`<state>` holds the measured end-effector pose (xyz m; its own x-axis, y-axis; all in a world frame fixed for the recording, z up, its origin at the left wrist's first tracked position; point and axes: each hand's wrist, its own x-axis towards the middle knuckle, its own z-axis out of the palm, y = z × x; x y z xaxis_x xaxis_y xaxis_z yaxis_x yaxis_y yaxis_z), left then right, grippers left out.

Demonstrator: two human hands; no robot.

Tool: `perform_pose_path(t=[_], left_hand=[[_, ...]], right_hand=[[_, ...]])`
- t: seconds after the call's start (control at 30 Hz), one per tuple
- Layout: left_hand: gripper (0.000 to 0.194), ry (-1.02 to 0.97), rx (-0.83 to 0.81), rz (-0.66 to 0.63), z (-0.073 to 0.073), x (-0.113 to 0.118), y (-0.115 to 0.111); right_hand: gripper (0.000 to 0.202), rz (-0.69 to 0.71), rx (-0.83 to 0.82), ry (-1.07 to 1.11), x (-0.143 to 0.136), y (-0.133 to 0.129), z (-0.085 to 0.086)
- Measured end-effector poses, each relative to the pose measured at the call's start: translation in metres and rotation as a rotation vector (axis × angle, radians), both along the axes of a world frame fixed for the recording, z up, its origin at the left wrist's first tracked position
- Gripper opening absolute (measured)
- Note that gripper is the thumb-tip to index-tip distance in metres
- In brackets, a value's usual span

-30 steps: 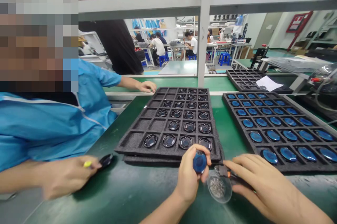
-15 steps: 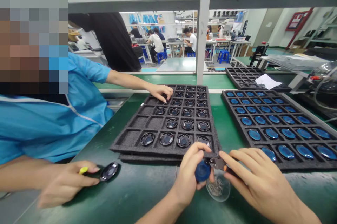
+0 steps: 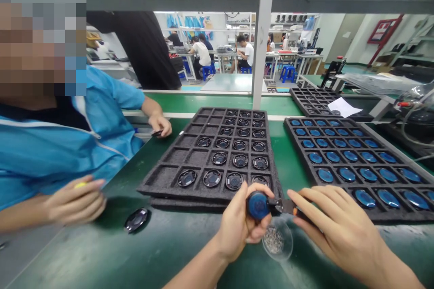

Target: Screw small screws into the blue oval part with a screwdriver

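Observation:
My left hand (image 3: 239, 223) holds a round blue part (image 3: 258, 205) by its edge, in front of the black foam tray (image 3: 206, 191). In my right hand (image 3: 334, 221) is a tool with a dark flat metal end (image 3: 288, 206) and a bit of orange on its handle. The metal end meets the right edge of the blue part. Below them sits a clear round dish (image 3: 278, 240) of small metal pieces. Several black discs (image 3: 212, 177) lie in that tray. On the right, a second foam tray (image 3: 307, 164) bears blue discs (image 3: 346, 173).
At the left, a person in a blue jacket (image 3: 115, 121) holds a dark piece (image 3: 157, 133) and something yellow (image 3: 80, 185). A black disc (image 3: 136, 220) lies on the green table (image 3: 176, 253). White paper (image 3: 344, 106) rests on a tray behind. A white post (image 3: 262, 35) stands ahead.
The other person's hand has left the black tray and come back with a dark piece; their nearer hand has moved off the loose disc. My left hand has turned the blue part more toward the camera.

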<state>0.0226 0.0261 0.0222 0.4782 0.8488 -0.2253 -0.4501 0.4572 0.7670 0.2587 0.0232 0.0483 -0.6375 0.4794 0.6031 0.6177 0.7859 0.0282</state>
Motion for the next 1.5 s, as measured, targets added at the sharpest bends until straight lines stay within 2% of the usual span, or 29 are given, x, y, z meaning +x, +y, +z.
perform_pose_path(t=[0.17,0.27,0.7,1.5], left_hand=[[0.052,0.246,0.132,0.131,-0.003,0.002,-0.004],[0.049,0.342,0.161,0.160,-0.004,0.005,-0.006],[0.042,0.429,0.177,0.190,0.006,0.007,-0.008],[0.044,0.508,0.163,0.193,0.001,0.007,-0.011]], right_hand=[[0.027,-0.011,0.004,-0.023,-0.004,-0.003,-0.013],[0.028,-0.004,-0.010,-0.025,-0.007,-0.008,-0.015],[0.029,0.017,-0.048,0.007,-0.015,-0.009,-0.020],[0.030,0.029,-0.041,-0.009,-0.014,-0.009,-0.022]])
